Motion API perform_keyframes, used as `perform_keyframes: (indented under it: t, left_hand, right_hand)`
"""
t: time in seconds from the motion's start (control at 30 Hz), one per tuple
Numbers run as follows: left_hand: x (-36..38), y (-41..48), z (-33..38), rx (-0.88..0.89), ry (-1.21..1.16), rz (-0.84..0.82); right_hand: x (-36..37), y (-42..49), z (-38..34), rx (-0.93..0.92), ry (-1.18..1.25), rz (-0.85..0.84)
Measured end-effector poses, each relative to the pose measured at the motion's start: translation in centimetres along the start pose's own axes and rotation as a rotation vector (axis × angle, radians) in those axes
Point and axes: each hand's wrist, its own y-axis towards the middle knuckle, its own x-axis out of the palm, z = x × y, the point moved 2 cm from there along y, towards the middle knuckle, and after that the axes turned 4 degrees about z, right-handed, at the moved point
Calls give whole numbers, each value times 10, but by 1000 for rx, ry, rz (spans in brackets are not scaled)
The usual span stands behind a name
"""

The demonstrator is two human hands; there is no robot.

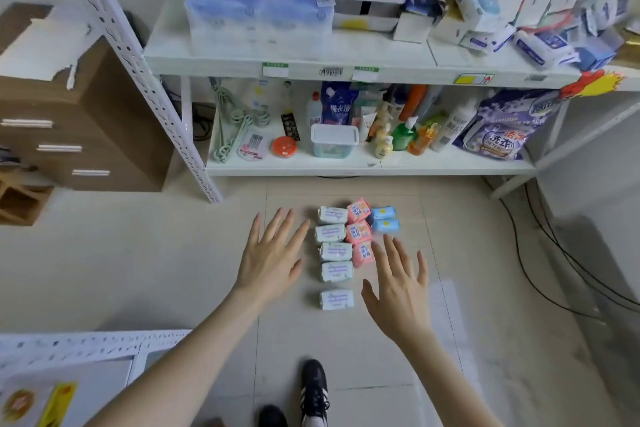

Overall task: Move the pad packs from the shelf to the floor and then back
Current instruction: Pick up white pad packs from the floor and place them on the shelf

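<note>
Pad packs lie in rows on the tiled floor point(194, 263) in front of the white shelf point(346, 166). Several white packs point(335, 251) form the left column, and the nearest white pack point(337, 299) lies a little apart from it. Three pink packs point(358, 231) make the middle column, and two blue packs point(384, 219) lie at the right. My left hand point(272, 258) hovers open just left of the white column. My right hand point(398, 291) hovers open to the right of the packs, partly over the nearest pink one. Neither hand holds anything.
The lower shelf carries bottles, a clear tub point(334, 140), an orange lid and detergent bags point(502, 128). The upper shelf holds boxes and wrapped goods. A brown drawer cabinet point(79, 121) stands at left. Cables point(554, 253) run along the floor at right. My black shoes point(313, 388) are below.
</note>
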Motion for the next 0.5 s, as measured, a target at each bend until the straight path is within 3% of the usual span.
perform_keyframes:
  t: [0.17, 0.5]
  left_hand:
    - [65, -20, 11, -16, -41, -156]
    - [219, 10, 26, -105, -127, -319]
  right_hand:
    - [61, -37, 29, 89, 5, -192]
    - [213, -27, 92, 105, 90, -396]
